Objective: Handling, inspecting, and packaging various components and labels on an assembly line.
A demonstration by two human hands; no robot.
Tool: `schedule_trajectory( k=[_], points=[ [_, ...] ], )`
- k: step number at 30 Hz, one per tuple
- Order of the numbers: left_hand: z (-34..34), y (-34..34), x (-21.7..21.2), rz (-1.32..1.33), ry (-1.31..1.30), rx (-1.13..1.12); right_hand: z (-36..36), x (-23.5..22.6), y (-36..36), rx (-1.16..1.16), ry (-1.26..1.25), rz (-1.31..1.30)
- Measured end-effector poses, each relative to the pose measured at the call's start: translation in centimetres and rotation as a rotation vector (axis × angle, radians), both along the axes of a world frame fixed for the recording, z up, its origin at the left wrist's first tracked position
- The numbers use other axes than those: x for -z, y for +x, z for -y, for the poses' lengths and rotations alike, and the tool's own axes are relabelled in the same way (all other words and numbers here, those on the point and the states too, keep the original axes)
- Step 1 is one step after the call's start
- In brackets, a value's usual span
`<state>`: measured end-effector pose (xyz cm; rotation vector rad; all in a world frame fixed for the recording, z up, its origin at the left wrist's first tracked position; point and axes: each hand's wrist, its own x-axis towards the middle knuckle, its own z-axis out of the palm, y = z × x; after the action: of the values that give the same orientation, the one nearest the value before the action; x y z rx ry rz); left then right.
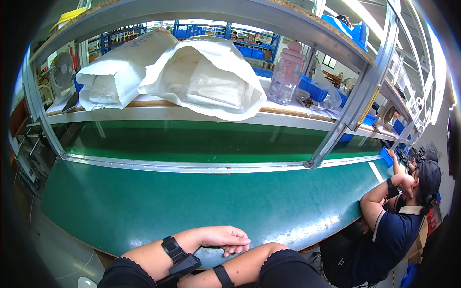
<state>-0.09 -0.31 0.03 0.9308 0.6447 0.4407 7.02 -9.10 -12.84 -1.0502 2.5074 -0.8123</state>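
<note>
My arms lie folded on the near edge of the green work surface (201,201). My left hand (225,238) rests palm down, fingers loosely curled over my right forearm (254,264), and holds nothing. A black strap with a small device (178,257) sits on my left wrist. A black band (223,276) circles my right wrist. My right hand is tucked under the left forearm and mostly hidden.
A metal-framed shelf (192,113) runs across behind the green conveyor belt, holding two white bags (206,81), a clear bottle with a pink lid (286,74) and blue bins (312,89). A small fan (61,72) stands at left. Another person (398,221) leans on the bench at right.
</note>
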Motion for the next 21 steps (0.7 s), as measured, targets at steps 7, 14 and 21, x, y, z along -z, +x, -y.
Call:
schedule_trajectory(
  k=[7,14,21],
  points=[
    [0.0,0.0,-0.1,-0.006,-0.002,0.0,0.2,-1.2,-0.4,-0.015,0.115,0.062],
    [0.0,0.1,-0.2,-0.012,0.007,0.003,0.3,0.1,-0.2,0.018,0.149,0.019],
    [0.1,0.0,-0.1,-0.009,0.014,0.002,0.8,5.3,-1.0,0.001,-0.077,0.082]
  ],
)
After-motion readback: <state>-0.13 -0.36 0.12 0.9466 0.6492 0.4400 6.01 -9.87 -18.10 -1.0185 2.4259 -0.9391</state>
